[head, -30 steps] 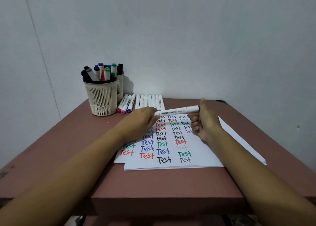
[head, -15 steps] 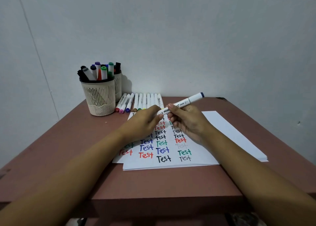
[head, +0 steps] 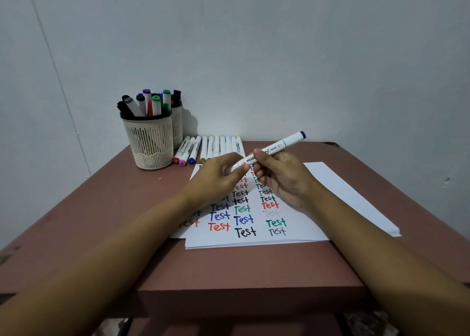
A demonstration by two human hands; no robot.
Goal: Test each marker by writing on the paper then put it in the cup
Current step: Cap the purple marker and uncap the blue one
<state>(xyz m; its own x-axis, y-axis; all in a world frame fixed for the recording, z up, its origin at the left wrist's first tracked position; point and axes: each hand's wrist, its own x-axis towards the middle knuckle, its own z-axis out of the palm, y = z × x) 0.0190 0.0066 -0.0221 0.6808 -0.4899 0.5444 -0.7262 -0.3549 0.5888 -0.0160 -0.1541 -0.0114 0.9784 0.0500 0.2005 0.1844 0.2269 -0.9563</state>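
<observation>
A white marker [head: 277, 149] with a dark blue end cap slants above the paper [head: 328, 191]. My right hand [head: 282, 180] grips its middle, blue end pointing up and right. My left hand [head: 218, 178] pinches the marker's lower white end between thumb and fingers. The paper is covered with rows of the word "Test" in black, blue, red and green. A cream mesh cup [head: 150, 142] full of markers stands at the back left of the table.
A second cup [head: 177, 127] with markers stands behind the first. A row of white markers [head: 213, 147] lies by the wall beyond the paper. The brown table [head: 101, 208] ends at a front edge near me; a grey wall rises behind.
The marker went from lying level to slanting with its blue end raised. My right hand shifted its grip to the barrel's middle, and my left hand closed on the lower end.
</observation>
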